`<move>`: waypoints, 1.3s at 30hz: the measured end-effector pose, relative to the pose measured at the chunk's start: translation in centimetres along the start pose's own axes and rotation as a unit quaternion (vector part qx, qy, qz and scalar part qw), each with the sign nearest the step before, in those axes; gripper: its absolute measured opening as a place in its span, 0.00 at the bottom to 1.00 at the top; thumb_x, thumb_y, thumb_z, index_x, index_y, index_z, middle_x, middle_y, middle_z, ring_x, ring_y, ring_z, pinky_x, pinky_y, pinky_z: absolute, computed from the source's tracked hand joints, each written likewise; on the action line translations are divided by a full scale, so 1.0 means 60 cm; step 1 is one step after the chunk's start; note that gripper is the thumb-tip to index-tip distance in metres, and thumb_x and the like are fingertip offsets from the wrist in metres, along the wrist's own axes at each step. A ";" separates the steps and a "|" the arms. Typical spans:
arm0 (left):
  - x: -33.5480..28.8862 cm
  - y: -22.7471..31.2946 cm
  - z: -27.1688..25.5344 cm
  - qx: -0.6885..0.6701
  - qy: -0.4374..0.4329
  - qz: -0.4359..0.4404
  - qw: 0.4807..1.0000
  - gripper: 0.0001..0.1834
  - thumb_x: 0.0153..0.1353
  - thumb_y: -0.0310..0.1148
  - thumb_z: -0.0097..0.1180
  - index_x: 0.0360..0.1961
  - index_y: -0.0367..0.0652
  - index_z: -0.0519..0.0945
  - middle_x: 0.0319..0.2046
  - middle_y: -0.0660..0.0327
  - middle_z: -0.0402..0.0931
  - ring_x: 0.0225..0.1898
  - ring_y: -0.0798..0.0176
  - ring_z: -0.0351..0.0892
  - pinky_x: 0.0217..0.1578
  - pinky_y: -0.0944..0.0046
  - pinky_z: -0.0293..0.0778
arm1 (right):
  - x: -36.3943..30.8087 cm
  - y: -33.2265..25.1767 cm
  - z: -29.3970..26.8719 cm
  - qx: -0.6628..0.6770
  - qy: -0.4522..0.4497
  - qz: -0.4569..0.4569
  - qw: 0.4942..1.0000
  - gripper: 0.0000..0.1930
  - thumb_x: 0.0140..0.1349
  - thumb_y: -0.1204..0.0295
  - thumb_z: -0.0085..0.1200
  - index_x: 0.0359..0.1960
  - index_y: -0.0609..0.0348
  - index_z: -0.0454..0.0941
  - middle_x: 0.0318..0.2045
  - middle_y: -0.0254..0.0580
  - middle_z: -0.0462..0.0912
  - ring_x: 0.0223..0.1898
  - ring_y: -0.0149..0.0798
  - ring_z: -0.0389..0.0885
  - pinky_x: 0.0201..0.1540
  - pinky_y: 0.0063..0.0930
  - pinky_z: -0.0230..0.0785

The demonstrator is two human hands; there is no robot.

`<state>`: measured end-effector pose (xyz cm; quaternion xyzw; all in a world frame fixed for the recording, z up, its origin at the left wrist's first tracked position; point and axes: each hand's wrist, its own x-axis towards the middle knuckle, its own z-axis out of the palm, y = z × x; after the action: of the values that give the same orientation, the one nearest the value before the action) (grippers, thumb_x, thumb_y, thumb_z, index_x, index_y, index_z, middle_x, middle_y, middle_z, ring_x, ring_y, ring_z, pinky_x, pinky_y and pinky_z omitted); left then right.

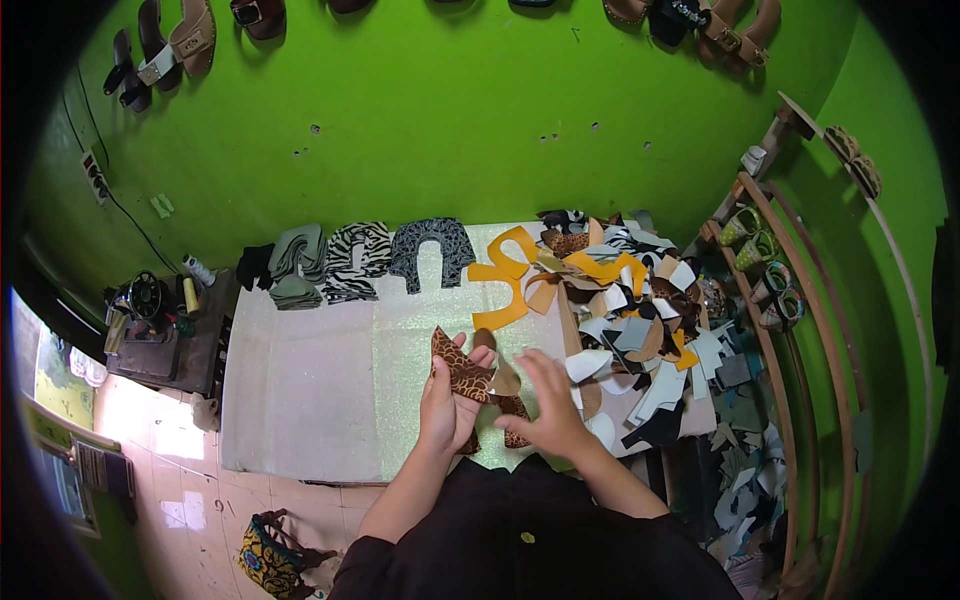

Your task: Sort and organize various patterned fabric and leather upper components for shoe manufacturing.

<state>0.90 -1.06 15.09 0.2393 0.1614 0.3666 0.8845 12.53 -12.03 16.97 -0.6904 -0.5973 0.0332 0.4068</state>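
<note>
My left hand (445, 418) is closed around a brown piece of animal-print material (460, 370), thumb on top and fingers beneath. Just right of it hovers my right hand (553, 408), its fingers spread and nothing seen in them. Between the hands lie a tan cut piece (507, 380) and another brown printed piece (515, 424), partly hidden by my right hand. Beyond them on the white-covered table (305, 390) are curved yellow cut pieces (497, 288).
Along the table's back stand a zebra-print stack (358, 262), a dark patterned U-shaped stack (432, 250) and a grey-green stack (299, 265). Mixed scraps (640, 330) heap at right beside a wooden rack (775, 300). A sewing machine (147, 298) stands left; a patterned bag (270, 555) sits on the floor.
</note>
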 end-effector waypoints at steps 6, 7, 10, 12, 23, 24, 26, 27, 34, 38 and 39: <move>-0.009 -0.008 -0.006 -0.008 -0.030 -0.042 0.999 0.28 0.68 0.48 0.31 0.61 0.40 0.53 0.50 0.50 0.68 0.55 0.56 0.67 0.51 0.53 0.70 | -0.021 0.037 0.037 0.077 -0.079 0.054 0.992 0.23 0.61 0.62 0.48 0.57 0.56 0.65 0.47 0.46 0.75 0.51 0.45 0.72 0.60 0.55 0.43; -0.009 -0.008 -0.010 -0.016 -0.033 -0.050 0.998 0.28 0.68 0.48 0.31 0.61 0.41 0.54 0.50 0.51 0.68 0.55 0.56 0.67 0.49 0.53 0.71 | -0.023 0.041 0.034 0.133 -0.119 0.084 0.980 0.22 0.62 0.65 0.47 0.58 0.56 0.66 0.44 0.45 0.77 0.49 0.44 0.74 0.61 0.55 0.42; -0.009 -0.013 -0.041 -0.066 -0.036 -0.059 0.995 0.25 0.68 0.48 0.32 0.57 0.41 0.58 0.40 0.53 0.73 0.48 0.54 0.73 0.46 0.52 0.73 | -0.030 0.050 0.032 0.235 -0.155 0.092 0.955 0.19 0.66 0.66 0.42 0.57 0.56 0.67 0.46 0.42 0.78 0.48 0.36 0.75 0.62 0.47 0.43; -0.011 -0.010 -0.040 -0.103 -0.034 -0.071 0.992 0.22 0.67 0.47 0.33 0.52 0.41 0.62 0.30 0.57 0.75 0.40 0.54 0.77 0.44 0.53 0.74 | -0.036 0.062 0.034 0.297 -0.162 0.079 0.938 0.19 0.67 0.66 0.40 0.57 0.57 0.67 0.48 0.42 0.77 0.49 0.33 0.74 0.62 0.43 0.47; 0.001 0.041 -0.061 -0.098 -0.015 0.004 0.995 0.20 0.67 0.48 0.35 0.47 0.43 0.67 0.28 0.59 0.73 0.34 0.59 0.75 0.37 0.58 0.74 | 0.009 0.193 -0.109 0.306 0.227 0.297 0.876 0.16 0.62 0.68 0.46 0.49 0.62 0.70 0.30 0.40 0.78 0.22 0.22 0.72 0.25 0.13 0.63; 0.002 0.041 -0.060 -0.102 -0.013 -0.005 0.995 0.19 0.67 0.48 0.34 0.46 0.44 0.67 0.27 0.59 0.74 0.34 0.59 0.76 0.38 0.57 0.74 | 0.013 0.178 -0.102 0.305 0.202 0.262 0.893 0.20 0.58 0.68 0.50 0.52 0.60 0.68 0.35 0.40 0.77 0.29 0.26 0.73 0.33 0.18 0.65; -0.001 0.044 -0.057 -0.099 -0.003 -0.007 0.995 0.19 0.67 0.48 0.34 0.46 0.44 0.67 0.27 0.60 0.73 0.33 0.59 0.75 0.38 0.57 0.74 | 0.016 0.132 -0.072 0.263 0.064 0.235 0.933 0.43 0.44 0.65 0.65 0.62 0.56 0.55 0.54 0.47 0.67 0.54 0.40 0.67 0.56 0.35 0.61; -0.003 0.043 -0.056 -0.097 0.004 -0.011 0.995 0.19 0.67 0.48 0.34 0.46 0.44 0.67 0.26 0.60 0.73 0.33 0.59 0.75 0.38 0.57 0.74 | 0.011 0.113 -0.047 0.245 0.004 0.186 0.952 0.48 0.42 0.62 0.67 0.64 0.56 0.50 0.57 0.47 0.63 0.58 0.42 0.62 0.59 0.37 0.55; -0.009 0.036 -0.047 -0.071 -0.011 -0.032 0.997 0.19 0.68 0.48 0.34 0.47 0.45 0.67 0.21 0.64 0.67 0.26 0.64 0.69 0.32 0.64 0.70 | 0.005 0.079 0.081 0.545 -0.104 0.168 0.815 0.40 0.51 0.66 0.62 0.62 0.57 0.51 0.56 0.57 0.64 0.57 0.45 0.66 0.57 0.35 0.61; -0.013 0.053 -0.073 -0.102 -0.029 -0.022 0.994 0.19 0.68 0.48 0.32 0.45 0.46 0.67 0.18 0.68 0.59 0.21 0.71 0.60 0.24 0.67 0.65 | 0.008 0.125 0.050 0.505 -0.090 0.308 0.801 0.10 0.58 0.76 0.51 0.42 0.63 0.71 0.28 0.41 0.77 0.28 0.30 0.75 0.31 0.20 0.69; -0.015 0.062 -0.078 -0.098 -0.019 -0.013 0.995 0.19 0.69 0.48 0.31 0.45 0.46 0.67 0.17 0.70 0.56 0.20 0.73 0.57 0.21 0.67 0.64 | 0.014 0.124 0.038 0.500 0.016 0.305 0.811 0.04 0.59 0.77 0.49 0.35 0.64 0.73 0.20 0.36 0.76 0.21 0.26 0.73 0.24 0.18 0.67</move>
<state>-3.97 2.00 13.31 0.1560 0.1111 0.3641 0.9115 17.47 -9.77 11.34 -0.5391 -0.2509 0.4384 0.6740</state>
